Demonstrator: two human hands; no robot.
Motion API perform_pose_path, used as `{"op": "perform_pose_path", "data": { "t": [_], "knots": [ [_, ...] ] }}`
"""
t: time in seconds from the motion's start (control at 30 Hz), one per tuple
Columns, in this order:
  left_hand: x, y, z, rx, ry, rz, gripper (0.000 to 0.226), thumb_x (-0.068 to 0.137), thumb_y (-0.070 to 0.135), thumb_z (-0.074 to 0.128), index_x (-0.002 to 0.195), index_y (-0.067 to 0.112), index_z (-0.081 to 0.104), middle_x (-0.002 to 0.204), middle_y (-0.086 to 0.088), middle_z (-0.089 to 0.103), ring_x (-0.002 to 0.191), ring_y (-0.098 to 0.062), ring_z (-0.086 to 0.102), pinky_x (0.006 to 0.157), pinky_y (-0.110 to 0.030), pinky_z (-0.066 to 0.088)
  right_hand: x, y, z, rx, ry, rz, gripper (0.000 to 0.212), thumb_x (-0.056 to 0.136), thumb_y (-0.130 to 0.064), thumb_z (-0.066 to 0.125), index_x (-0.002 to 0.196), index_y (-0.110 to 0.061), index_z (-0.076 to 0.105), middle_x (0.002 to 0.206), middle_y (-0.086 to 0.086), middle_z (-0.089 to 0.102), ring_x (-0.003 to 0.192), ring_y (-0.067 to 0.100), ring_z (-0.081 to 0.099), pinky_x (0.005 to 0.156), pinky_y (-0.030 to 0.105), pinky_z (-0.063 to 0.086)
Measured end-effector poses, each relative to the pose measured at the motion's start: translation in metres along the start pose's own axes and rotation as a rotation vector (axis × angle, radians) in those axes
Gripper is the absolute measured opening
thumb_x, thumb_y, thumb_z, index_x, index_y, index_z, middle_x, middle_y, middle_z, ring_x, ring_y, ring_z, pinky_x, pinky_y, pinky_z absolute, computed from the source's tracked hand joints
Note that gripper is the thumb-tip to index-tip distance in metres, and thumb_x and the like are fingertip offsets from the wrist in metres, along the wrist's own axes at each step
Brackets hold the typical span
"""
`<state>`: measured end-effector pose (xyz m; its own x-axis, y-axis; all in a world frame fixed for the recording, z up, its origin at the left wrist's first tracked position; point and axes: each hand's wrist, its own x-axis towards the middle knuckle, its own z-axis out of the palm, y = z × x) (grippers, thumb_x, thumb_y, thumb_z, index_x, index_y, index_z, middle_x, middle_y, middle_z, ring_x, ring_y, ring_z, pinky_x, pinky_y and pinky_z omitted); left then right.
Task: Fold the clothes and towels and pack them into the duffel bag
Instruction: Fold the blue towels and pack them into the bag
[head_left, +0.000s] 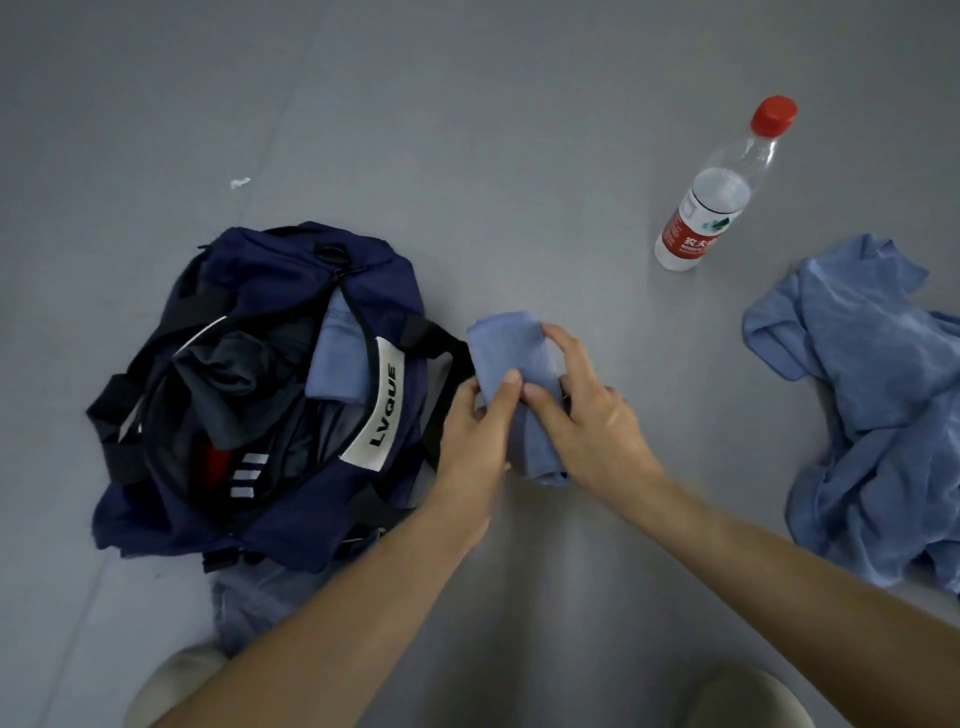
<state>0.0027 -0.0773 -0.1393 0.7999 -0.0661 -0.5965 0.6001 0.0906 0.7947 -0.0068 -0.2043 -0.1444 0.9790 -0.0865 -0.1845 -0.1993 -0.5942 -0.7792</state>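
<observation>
Both hands grip a folded blue towel (511, 364) beside the duffel bag (291, 525): left hand (475, 431) fingers (506, 397) pinching its edge, right hand (592, 410) fingers curled over it

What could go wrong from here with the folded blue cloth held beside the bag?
1. The folded blue cloth, pinched by the left hand and right hand, could come unfolded when lifted.
2. The duffel bag already looks crowded with dark clothes; pushing in may rumple them.
3. The black strap beside it could snag the cloth.
</observation>
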Motion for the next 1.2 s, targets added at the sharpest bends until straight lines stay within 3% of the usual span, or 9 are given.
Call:
{"op": "perform_pose_path", "data": {
  "t": [0.1,0.23,0.3,0.37,0.43,0.57,0.73,0.97,1.2],
  "knots": [
    [-0.008,0.049,-0.039,0.022,0.019,0.102,0.038,0.089,0.04,0.071,0.118,0.018,0.061,0.109,-0.007,0.075,0.1,-0.026,0.073,0.09,-0.052,0.058,0.009,-0.056,0.009,-0.047,0.001,-0.094,0.057,0.104,-0.039,0.04,0.154,-0.039,0.015,0.081,-0.006,0.061,0.066,0.014,0.06,0.073,0.03,0.044],
    [-0.007,0.104,-0.108,0.215,0.153,0.282,0.027,0.095,0.035,0.067,0.117,0.021,0.06,0.104,0.003,0.074,0.091,-0.013,0.073,0.075,-0.03,0.059,0.021,-0.114,0.042,-0.036,-0.064,-0.196,0.056,0.105,-0.039,0.036,0.156,-0.039,0.013,0.081,-0.012,0.059,0.069,0.011,0.055,0.067,0.028,0.043],
    [0.003,0.119,-0.148,0.352,0.263,0.339,0.028,0.094,0.038,0.066,0.117,0.025,0.059,0.104,0.008,0.071,0.089,-0.006,0.07,0.073,-0.025,0.056,0.029,-0.128,0.069,-0.086,-0.018,-0.243,0.058,0.103,-0.042,0.043,0.156,-0.033,0.021,0.112,-0.006,0.065,0.099,0.015,0.059,0.088,0.031,0.046],
    [0.016,0.119,-0.18,0.497,0.295,0.318,0.032,0.092,0.041,0.067,0.119,0.025,0.057,0.107,0.009,0.068,0.093,-0.008,0.068,0.081,-0.032,0.058,0.036,-0.132,0.098,-0.254,-0.01,-0.176,0.068,0.098,-0.048,0.049,0.157,-0.032,0.018,0.159,0.007,0.029,0.142,0.028,0.032,0.112,0.04,0.031],
    [0.027,0.106,-0.196,0.687,0.247,0.238,0.038,0.091,0.045,0.067,0.12,0.023,0.057,0.109,0.006,0.067,0.098,-0.015,0.066,0.088,-0.042,0.056,0.036,-0.129,0.118,-0.39,-0.109,-0.043,0.079,0.096,-0.047,0.053,0.158,-0.036,0.005,0.166,0.011,-0.007,0.151,0.037,0.005,0.118,0.048,0.022],
    [0.036,0.06,-0.199,0.929,0.08,0.043,0.047,0.09,0.048,0.065,0.125,0.018,0.055,0.118,-0.004,0.066,0.106,-0.026,0.063,0.093,-0.045,0.053,0.018,-0.116,0.127,-0.531,-0.226,0.008,0.09,0.091,-0.022,0.05,0.156,-0.041,-0.009,0.163,0.021,-0.013,0.145,0.048,0.019,0.114,0.049,0.033],
    [0.034,0.05,-0.193,0.995,-0.028,-0.115,0.053,0.093,0.041,0.063,0.139,0.018,0.048,0.132,-0.007,0.06,0.115,-0.028,0.06,0.1,-0.041,0.049,-0.006,-0.11,0.124,-0.558,-0.353,0.048,0.079,0.098,-0.021,0.043,0.156,-0.04,-0.007,0.166,0.011,-0.005,0.102,0.041,0.061,0.076,0.039,0.044],
    [0.029,0.049,-0.181,0.975,-0.149,-0.232,0.055,0.102,0.029,0.056,0.151,0.013,0.038,0.144,-0.013,0.053,0.129,-0.028,0.053,0.108,-0.036,0.043,-0.006,-0.115,0.121,-0.383,-0.292,0.071,0.086,0.094,-0.011,0.046,0.157,-0.028,-0.009,0.166,-0.013,-0.005,0.082,0.033,0.06,0.069,0.035,0.04],
    [0.055,0.023,-0.189,0.621,0.038,-0.006,0.073,0.097,0.016,0.063,0.159,0.02,0.023,0.155,-0.007,0.041,0.142,-0.026,0.041,0.118,-0.039,0.034,-0.006,-0.112,0.114,-0.3,-0.3,0.05,0.089,0.091,-0.009,0.046,0.157,-0.032,-0.01,0.166,-0.013,-0.007,0.072,0.027,0.047,0.07,0.034,0.042]
  ]
}}
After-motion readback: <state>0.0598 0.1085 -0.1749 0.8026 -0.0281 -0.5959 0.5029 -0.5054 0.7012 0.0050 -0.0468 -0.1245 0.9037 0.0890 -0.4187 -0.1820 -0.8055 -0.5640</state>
